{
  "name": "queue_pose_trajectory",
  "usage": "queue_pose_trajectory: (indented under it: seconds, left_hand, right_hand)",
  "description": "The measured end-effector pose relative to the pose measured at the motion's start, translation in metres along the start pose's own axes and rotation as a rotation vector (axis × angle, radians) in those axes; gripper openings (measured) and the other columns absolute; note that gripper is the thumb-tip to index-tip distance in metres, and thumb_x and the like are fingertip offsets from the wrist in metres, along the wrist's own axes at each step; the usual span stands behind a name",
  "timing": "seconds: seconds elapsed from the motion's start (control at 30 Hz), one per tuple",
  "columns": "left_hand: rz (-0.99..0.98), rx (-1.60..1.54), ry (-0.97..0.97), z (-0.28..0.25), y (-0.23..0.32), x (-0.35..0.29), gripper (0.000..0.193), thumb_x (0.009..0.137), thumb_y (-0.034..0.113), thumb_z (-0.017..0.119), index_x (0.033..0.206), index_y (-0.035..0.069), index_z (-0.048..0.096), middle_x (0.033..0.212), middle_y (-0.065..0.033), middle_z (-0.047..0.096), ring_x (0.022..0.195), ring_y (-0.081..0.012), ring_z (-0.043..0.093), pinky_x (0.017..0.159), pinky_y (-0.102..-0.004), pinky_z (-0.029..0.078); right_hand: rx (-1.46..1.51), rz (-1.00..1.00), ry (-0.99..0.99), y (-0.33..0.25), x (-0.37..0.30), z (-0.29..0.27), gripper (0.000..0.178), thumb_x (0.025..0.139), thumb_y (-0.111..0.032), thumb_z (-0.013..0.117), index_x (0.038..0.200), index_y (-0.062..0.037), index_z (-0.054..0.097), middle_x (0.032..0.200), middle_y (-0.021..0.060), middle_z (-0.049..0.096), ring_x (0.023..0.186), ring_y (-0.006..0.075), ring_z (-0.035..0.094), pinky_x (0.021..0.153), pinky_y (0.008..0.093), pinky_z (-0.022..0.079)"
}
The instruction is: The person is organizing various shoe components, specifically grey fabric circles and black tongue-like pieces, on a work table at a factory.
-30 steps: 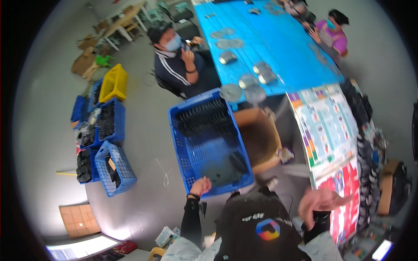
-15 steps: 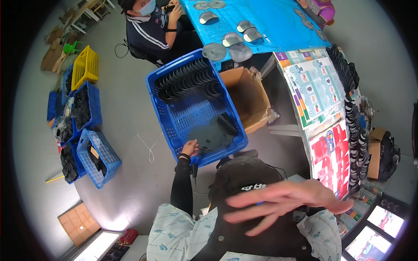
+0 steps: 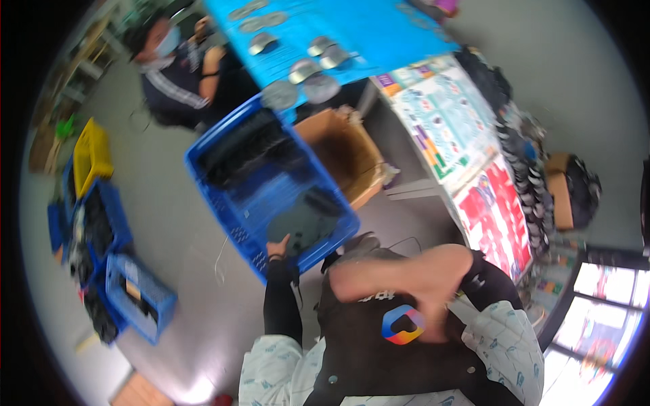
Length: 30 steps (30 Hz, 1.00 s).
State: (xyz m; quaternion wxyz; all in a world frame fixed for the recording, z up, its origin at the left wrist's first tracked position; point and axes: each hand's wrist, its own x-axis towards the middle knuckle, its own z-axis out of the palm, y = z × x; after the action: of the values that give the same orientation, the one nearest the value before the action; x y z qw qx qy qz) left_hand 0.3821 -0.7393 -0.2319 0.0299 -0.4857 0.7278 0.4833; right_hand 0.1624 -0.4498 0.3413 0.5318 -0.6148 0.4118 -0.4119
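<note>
my left hand (image 3: 277, 246) is at the near left corner of the big blue crate (image 3: 254, 199), right by the edge of a dark grey flat sheet (image 3: 298, 227). the thumb stands up apart from the other fingers, which are hard to make out, so i cannot tell whether they are gripping the sheet or only resting at its edge. the sheet lies in the near end of the crate, with a dark curled piece (image 3: 323, 201) beside it towards the right wall. at the far end, black curved pieces (image 3: 247, 152) sit packed in rows.

my right hand (image 3: 406, 281) is in front of my dark apron (image 3: 379, 369), well apart from the crate. it is blurred, the fingers reaching out to the left and the thumb spread away from them, and i see nothing in it.

an open cardboard box (image 3: 365, 193) stands just beside the crate on the right. beyond them is the blue-covered table (image 3: 372, 40), with grey see-through discs (image 3: 321, 88) near its close edge. a masked person (image 3: 183, 88) sits left of that table. a yellow crate (image 3: 91, 159) is over on the left, among other blue ones.
</note>
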Motion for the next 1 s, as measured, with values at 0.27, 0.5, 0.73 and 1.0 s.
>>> queue_pose_trajectory:
  seconds: [0.27, 0.5, 0.73, 1.0]
  left_hand:
    - [-0.332, 0.227, -0.070, 0.044, 0.027, 0.009, 0.087, 0.065, 0.066, 0.085, 0.105, -0.010, 0.071, 0.117, -0.0232, 0.071, 0.110, -0.0340, 0.067, 0.098, -0.0417, 0.050]
    - [-0.388, 0.500, -0.242, 0.049, 0.035, 0.019, 0.110, 0.060, 0.074, 0.084, 0.132, -0.006, 0.060, 0.135, -0.0259, 0.061, 0.131, -0.0322, 0.056, 0.107, -0.0406, 0.046]
    - [-0.463, 0.275, -0.010, 0.068, 0.060, 0.000, 0.106, 0.060, 0.059, 0.089, 0.140, -0.001, 0.054, 0.139, -0.0248, 0.058, 0.133, -0.0377, 0.052, 0.111, -0.0416, 0.042]
    - [-0.792, 0.214, 0.149, 0.062, 0.101, -0.021, 0.117, 0.060, 0.057, 0.093, 0.142, -0.007, 0.040, 0.134, -0.0255, 0.059, 0.123, -0.0377, 0.060, 0.106, -0.0435, 0.048]
  right_hand:
    - [-0.962, 1.044, 0.604, 0.123, -0.117, 0.025, 0.041, 0.084, -0.029, 0.074, 0.113, -0.0062, 0.057, 0.111, 0.0143, 0.057, 0.115, 0.0353, 0.054, 0.113, 0.0652, 0.029]
    - [-0.605, 1.060, 0.933, 0.131, -0.207, 0.099, 0.037, 0.088, -0.033, 0.073, 0.104, -0.0001, 0.066, 0.101, 0.0193, 0.068, 0.097, 0.0354, 0.067, 0.085, 0.0417, 0.053]
    - [-0.431, 1.144, 1.097, 0.108, -0.210, 0.105, 0.035, 0.086, -0.029, 0.076, 0.104, 0.0002, 0.067, 0.099, 0.0173, 0.070, 0.095, 0.0332, 0.069, 0.082, 0.0399, 0.054]
    - [-0.402, 1.180, 1.148, 0.099, -0.213, 0.094, 0.031, 0.088, -0.027, 0.075, 0.103, -0.0009, 0.067, 0.098, 0.0149, 0.071, 0.094, 0.0285, 0.070, 0.081, 0.0375, 0.055]
